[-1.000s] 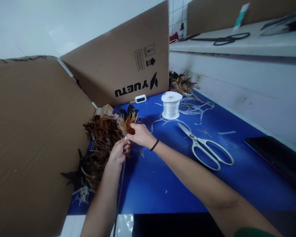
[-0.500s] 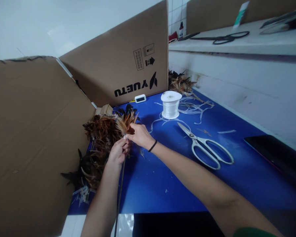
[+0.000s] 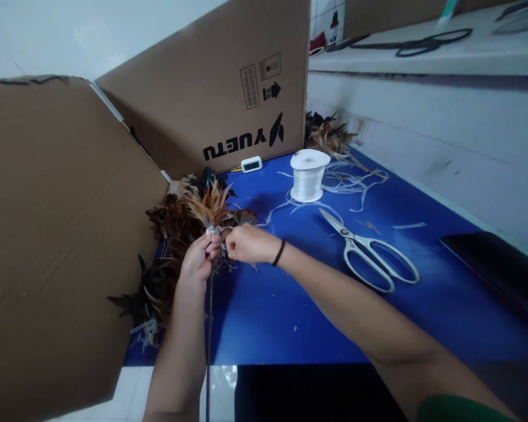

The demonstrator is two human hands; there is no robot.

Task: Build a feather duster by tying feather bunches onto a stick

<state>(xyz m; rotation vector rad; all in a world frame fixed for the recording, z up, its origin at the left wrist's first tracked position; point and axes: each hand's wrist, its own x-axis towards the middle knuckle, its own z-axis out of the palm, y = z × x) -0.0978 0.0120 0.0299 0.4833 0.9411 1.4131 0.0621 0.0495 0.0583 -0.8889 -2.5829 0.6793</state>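
One feather bundle (image 3: 210, 205) points away, stick (image 3: 209, 334) nearward; left hand (image 3: 200, 255) clamping both, right hand (image 3: 250, 243) fisted.

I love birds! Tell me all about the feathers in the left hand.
The feathers are orange-brown and look thin and pointed. They fan away from the left hand, which pinches their whitish base. A thin stick runs down from the hand past the table's edge. A pale strand seems to stretch toward the right hand.

From the head, looking forward and down
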